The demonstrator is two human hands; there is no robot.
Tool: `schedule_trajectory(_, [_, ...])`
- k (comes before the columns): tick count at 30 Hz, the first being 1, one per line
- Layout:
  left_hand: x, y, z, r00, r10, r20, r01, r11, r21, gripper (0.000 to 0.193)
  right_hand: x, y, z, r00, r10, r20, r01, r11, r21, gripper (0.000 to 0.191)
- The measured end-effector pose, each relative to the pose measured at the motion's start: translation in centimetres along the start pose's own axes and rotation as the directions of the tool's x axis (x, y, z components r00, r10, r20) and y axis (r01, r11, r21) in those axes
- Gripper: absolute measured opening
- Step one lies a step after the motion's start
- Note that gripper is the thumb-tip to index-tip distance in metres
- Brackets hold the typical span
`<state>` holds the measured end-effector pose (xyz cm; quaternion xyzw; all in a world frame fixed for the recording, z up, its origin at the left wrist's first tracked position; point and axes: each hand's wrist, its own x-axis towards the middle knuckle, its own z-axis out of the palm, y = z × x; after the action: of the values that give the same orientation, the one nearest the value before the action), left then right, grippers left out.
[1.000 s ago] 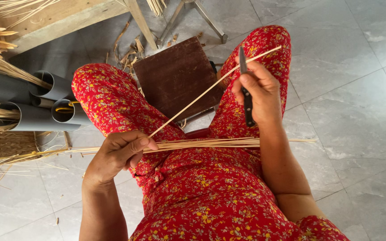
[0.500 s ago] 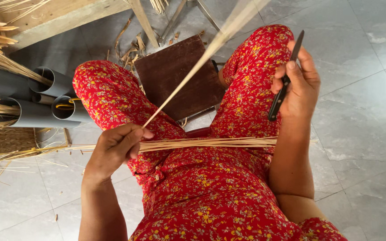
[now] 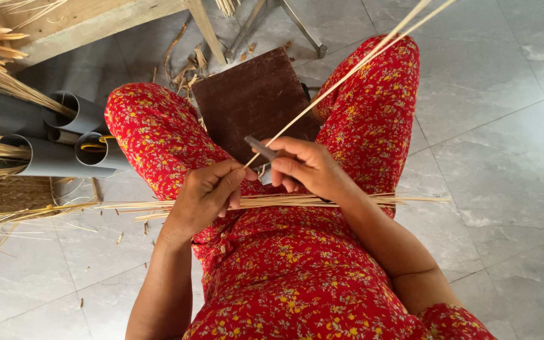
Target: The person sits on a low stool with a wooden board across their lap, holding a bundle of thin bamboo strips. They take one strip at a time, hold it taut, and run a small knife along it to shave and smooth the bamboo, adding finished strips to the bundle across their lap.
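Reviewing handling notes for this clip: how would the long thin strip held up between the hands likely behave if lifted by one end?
The strip is very slim and long, so probably light and springy, likely to bow and whip. The left hand pinches its lower end beside the right hand; it looks thin enough to snap if bent sharply.

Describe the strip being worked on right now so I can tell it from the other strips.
Start at the red floral lap, where a bundle of strips lies flat across it. The worked strip is pinched in the left hand and, unlike the bundle, rises diagonally towards the upper right.
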<state>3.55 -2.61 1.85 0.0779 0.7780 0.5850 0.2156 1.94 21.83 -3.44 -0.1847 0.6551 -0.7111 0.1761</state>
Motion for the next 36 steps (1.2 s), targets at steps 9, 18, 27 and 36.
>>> schedule_trajectory(9, [-1.1,-1.6,-1.3,0.998,-0.041,0.039,0.042,0.998,-0.037,0.025,-1.0,-0.4,-4.7,0.964,-0.04,-0.262,0.064,0.994,0.084,0.031])
schedule_trajectory(18, [-2.3,-3.2,-3.2,0.994,-0.103,0.047,0.105,0.994,-0.02,0.024,-2.6,-0.4,-8.7,0.868,-0.053,-0.493,0.169,0.967,0.193,0.034])
schedule_trajectory(27, [-2.5,-3.5,-3.8,0.995,-0.079,0.056,0.08,0.997,0.001,0.024,-3.8,0.3,-11.3,0.807,-0.041,-0.589,0.245,0.93,0.272,0.033])
schedule_trajectory(36, [-2.6,-3.2,-4.5,0.996,-0.076,-0.048,0.071,0.994,-0.081,0.025,-4.5,-1.1,-11.9,0.719,-0.044,-0.693,0.341,0.892,0.298,0.035])
